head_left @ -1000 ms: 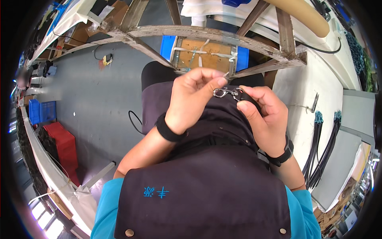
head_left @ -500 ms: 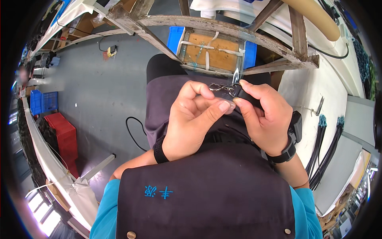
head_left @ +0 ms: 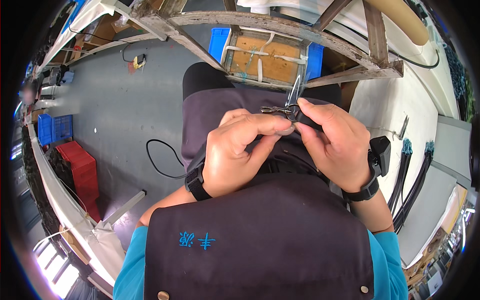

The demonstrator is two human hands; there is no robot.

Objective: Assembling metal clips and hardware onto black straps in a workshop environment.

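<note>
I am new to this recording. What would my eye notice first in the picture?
First, the left hand and right hand, meeting mid-frame over a dark apron and pinching a small metal clasp on a black strap. Then the red crate on the grey floor, far left.

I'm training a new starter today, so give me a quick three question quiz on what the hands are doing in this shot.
1. True or false: both hands meet on the small metal clasp.
2. Which hand pinches the black strap behind it? A left hand, B right hand.
3. What colour are the crates on the floor at the far left?

Key: 1 true. 2 B. 3 One red crate and one blue crate.
</note>
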